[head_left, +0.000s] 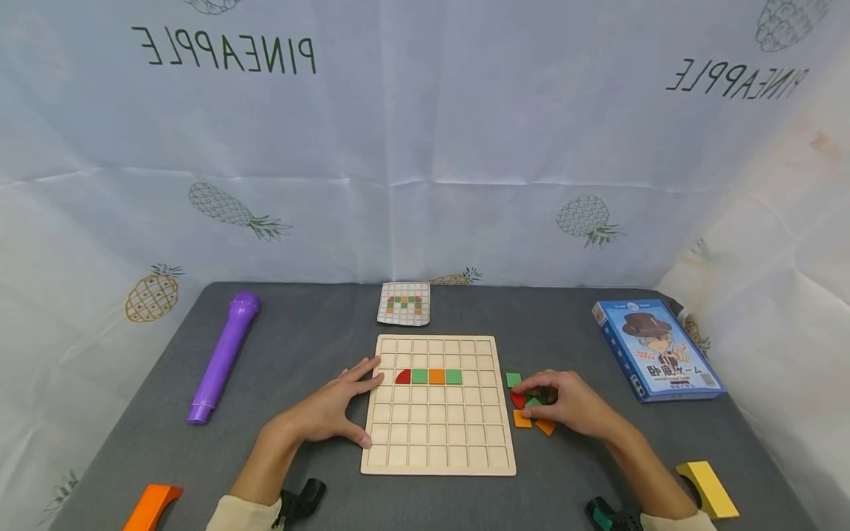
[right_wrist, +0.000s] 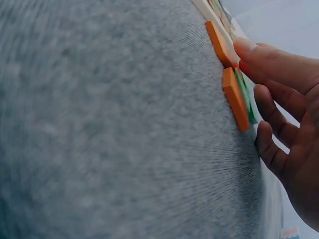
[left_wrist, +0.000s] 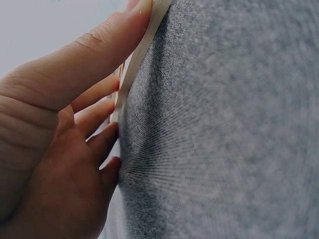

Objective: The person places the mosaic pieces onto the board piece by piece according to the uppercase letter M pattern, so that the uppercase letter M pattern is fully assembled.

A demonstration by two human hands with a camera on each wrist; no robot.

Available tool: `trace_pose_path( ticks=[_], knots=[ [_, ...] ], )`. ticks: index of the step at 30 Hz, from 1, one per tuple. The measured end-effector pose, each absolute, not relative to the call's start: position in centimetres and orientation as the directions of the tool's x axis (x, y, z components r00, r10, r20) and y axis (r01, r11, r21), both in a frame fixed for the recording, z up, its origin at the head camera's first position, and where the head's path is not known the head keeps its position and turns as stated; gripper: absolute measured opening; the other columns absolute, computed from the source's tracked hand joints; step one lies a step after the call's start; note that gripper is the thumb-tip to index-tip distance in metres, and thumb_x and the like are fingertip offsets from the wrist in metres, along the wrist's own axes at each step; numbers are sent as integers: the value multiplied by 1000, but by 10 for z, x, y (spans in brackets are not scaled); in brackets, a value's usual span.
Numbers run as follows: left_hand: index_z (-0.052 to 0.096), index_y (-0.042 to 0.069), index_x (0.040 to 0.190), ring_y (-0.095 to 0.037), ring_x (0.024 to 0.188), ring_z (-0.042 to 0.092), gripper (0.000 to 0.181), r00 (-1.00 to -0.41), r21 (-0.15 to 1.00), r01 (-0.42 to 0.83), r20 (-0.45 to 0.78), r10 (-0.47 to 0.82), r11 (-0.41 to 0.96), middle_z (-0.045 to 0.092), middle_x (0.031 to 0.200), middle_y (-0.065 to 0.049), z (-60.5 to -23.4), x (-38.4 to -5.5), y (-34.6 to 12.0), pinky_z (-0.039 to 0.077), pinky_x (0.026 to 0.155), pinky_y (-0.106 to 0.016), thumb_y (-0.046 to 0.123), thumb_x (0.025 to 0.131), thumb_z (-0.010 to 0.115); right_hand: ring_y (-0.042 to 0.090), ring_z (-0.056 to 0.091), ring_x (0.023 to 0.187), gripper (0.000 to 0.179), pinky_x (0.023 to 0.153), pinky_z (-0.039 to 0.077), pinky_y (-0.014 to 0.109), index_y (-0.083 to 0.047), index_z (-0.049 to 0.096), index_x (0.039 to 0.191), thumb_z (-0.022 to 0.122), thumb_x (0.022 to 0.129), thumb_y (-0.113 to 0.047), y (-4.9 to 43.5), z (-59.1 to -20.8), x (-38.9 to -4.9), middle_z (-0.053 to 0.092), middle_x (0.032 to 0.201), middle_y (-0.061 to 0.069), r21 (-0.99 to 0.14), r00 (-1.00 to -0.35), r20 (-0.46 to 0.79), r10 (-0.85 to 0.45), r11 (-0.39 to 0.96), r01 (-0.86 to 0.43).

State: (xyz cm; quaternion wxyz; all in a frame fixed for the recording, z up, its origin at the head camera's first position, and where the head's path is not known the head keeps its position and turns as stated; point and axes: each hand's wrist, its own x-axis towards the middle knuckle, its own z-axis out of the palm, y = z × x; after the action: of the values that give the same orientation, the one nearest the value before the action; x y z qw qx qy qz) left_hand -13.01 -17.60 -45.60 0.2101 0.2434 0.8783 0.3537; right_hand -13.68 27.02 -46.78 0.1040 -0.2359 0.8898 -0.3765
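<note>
A square wooden grid board [head_left: 438, 420] lies flat on the table. One of its rows holds a red quarter-round tile [head_left: 403, 377], a green tile [head_left: 420, 376], an orange tile [head_left: 436, 376] and another green tile [head_left: 454, 377]. My left hand [head_left: 330, 408] rests against the board's left edge with spread fingers, the thumb touching its rim. Over loose tiles right of the board, my right hand [head_left: 572, 404] has thumb and forefinger apart, either side of a red tile [head_left: 517, 400]. Beside them lie orange tiles [right_wrist: 235, 97] and green ones, partly covered by the hand.
A small pattern card [head_left: 404, 304] lies behind the board. A purple microphone-shaped object [head_left: 224, 358] is at left, and a blue game box [head_left: 657, 350] at right. An orange block [head_left: 153, 507] and a yellow block [head_left: 707, 489] sit near the front corners.
</note>
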Motion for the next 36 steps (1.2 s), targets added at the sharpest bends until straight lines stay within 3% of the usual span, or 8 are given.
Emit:
trace_pose_path(
  ticks=[15, 22, 30, 36],
  knots=[
    [36, 2, 157, -45, 160, 8, 110, -794, 727, 279, -192, 577, 627, 12, 174, -12, -457, -131, -176, 10, 124, -71, 36, 68, 92, 1, 59, 83, 23, 62, 48, 19, -18, 79, 112, 78, 90, -24, 267, -472, -141, 76, 117, 8, -728, -836, 44, -547, 556, -402],
    [36, 4, 158, -42, 161, 7, 110, -796, 718, 269, -210, 568, 642, 11, 174, -10, -458, -130, -177, 10, 125, -69, 37, 69, 92, 4, 66, 98, 22, 76, 53, 20, -20, 79, 111, 78, 91, -28, 266, -472, -144, 77, 115, 3, -707, -828, 43, -559, 569, -421],
    [37, 0, 157, -46, 159, 7, 108, -791, 737, 286, -178, 585, 612, 13, 173, -15, -457, -129, -178, 9, 124, -71, 35, 70, 92, 4, 66, 100, 22, 82, 55, 23, -24, 79, 111, 78, 90, -30, 262, -472, -146, 77, 115, -1, -687, -834, 42, -550, 590, -424],
    [37, -1, 156, -46, 159, 8, 108, -789, 741, 297, -165, 592, 602, 13, 173, -16, -457, -128, -178, 9, 124, -70, 35, 70, 92, 4, 61, 91, 22, 75, 51, 23, -23, 79, 112, 78, 91, -27, 263, -473, -146, 77, 110, -1, -695, -834, 53, -550, 579, -426]
  ],
)
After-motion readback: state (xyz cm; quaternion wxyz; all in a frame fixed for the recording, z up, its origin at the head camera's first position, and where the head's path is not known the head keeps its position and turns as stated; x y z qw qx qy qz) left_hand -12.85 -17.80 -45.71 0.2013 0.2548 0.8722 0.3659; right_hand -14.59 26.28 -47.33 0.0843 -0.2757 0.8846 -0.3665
